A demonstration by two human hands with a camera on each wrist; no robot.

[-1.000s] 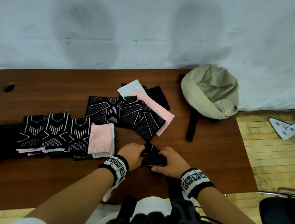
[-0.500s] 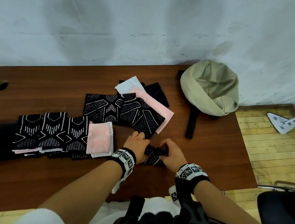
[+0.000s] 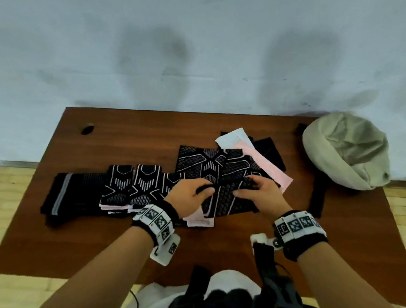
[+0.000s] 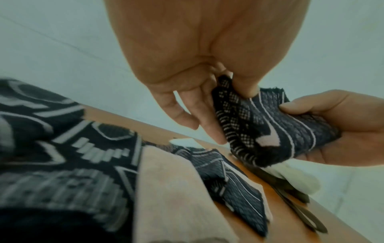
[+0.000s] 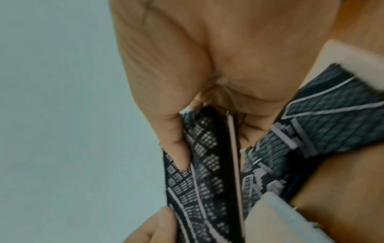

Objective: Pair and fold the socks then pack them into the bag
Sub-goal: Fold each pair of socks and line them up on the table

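A black sock with a pale diamond pattern [image 3: 225, 199] is held off the table between both hands. My left hand [image 3: 207, 191] pinches its left end between thumb and fingers, seen close in the left wrist view on the sock [image 4: 259, 128]. My right hand [image 3: 243, 190] grips the right end, its fingers curled on the sock [image 5: 209, 156]. Beneath the hands lies a folded pink pair [image 3: 197, 219]. Folded black patterned pairs [image 3: 134, 185] form a row to the left. The beige bag [image 3: 347, 151] lies at the table's right end, apart from the hands.
Behind the hands is a loose pile of patterned black socks [image 3: 205, 158], a pink sock [image 3: 265, 161] and a white one [image 3: 230, 139]. The bag's black strap [image 3: 317, 196] trails toward the front edge. The brown table [image 3: 79, 235] stands against a grey wall.
Both hands have carried the patterned sock away from the table's front edge and up, over the folded pink pair. The head view has swung to the left.
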